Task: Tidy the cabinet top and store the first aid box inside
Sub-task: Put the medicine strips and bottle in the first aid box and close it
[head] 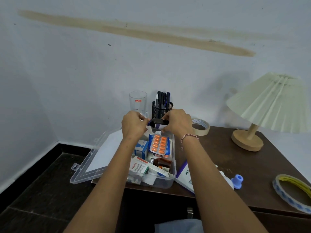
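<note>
The tidying looks about midway. The first aid box [165, 183] stands open on the brown surface [235, 165], directly beneath the fingers. Its clear lid [94, 163] is folded out to the left, past the surface's edge, so shutting it and putting it inside the cabinet are not yet done. Both hands hold a dark bottle [159, 122] level above the box's far end. The left hand [133, 125] has its fingers curled round the cap end and the right hand [176, 123] grips the body, perhaps to tighten the cap before packing it. Below the fingers the box already holds an orange pill strip [159, 143], a blue-and-white carton [141, 148] and a brown bottle [162, 163]. Loose things remain to the right of the fingers: a masking tape roll [201, 127], a white leaflet [184, 177], a blue plastic piece [237, 181] and a clear tape roll [292, 192]. Just behind the fingers stand a glass [138, 102] and a pen holder [162, 108], and a lamp [269, 105] stands far right. The pill strip lies high in the box and may hinder the lid.
</note>
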{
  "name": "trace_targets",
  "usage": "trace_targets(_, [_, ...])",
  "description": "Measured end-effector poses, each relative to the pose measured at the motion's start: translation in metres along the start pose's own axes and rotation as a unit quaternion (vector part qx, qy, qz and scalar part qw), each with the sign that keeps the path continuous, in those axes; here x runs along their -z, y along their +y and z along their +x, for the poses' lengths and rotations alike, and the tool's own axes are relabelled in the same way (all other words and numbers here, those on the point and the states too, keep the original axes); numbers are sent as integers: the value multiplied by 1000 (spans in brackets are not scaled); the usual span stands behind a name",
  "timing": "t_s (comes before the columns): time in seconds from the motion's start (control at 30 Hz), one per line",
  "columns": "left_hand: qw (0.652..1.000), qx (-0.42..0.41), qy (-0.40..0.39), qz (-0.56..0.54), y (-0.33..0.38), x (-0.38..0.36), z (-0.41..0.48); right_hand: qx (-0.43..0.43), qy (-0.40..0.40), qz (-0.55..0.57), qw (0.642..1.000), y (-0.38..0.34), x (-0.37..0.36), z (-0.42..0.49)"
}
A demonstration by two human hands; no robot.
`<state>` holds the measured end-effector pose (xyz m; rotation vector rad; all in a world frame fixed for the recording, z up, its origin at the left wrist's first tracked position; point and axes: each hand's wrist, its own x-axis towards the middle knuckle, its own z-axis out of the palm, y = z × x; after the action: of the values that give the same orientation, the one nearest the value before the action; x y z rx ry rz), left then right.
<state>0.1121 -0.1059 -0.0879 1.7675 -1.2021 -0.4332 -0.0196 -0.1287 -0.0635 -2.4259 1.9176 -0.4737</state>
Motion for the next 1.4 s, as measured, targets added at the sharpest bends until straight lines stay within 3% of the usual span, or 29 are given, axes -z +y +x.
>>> trace_targets(0.77, [961,-54,-9,271,-8,-24,1,7,-4,-118,993,2,-24,1])
trace_targets(1.07, [970,-56,-10,238,-10,-25,5,15,-39,-111,993,-2,-23,2])
trace_targets(1.4, [978,-59,72,188,-3,17,-3,68,-45,-29,996,-12,-4,4])
